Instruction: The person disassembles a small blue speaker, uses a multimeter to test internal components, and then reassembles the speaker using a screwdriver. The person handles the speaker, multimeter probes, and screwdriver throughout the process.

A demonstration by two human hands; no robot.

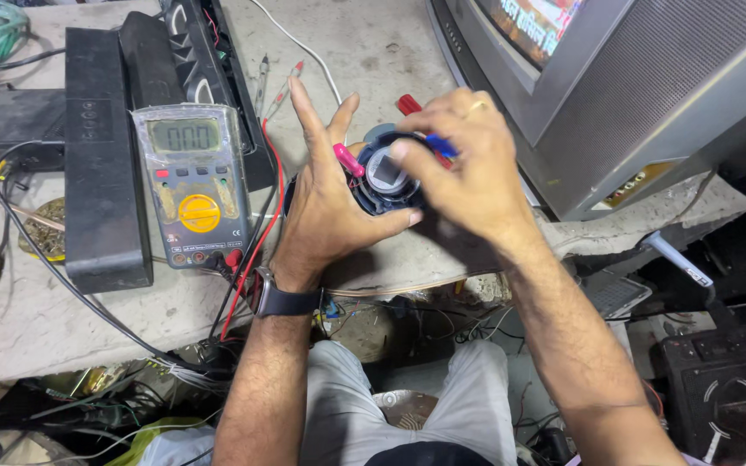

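My left hand (321, 203) cradles a small round dark blue device (388, 177) with a grey circular centre, thumb under it and fingers spread upward. My right hand (468, 164) covers the device from the right, fingertips on its rim. It also grips a blue-handled tool (442, 147) between the fingers. A pink-tipped piece (349, 160) sticks out by my left index finger. A red handle (407, 104) lies just behind the device. A ring is on my right hand, a dark watch on my left wrist.
A grey multimeter (192, 185) with a yellow dial lies left of my hands, its red and black leads (252, 250) trailing off the bench edge. Black boxes (105, 164) sit further left. An old grey television (615, 86) stands at right. Tangled wires hang below the bench.
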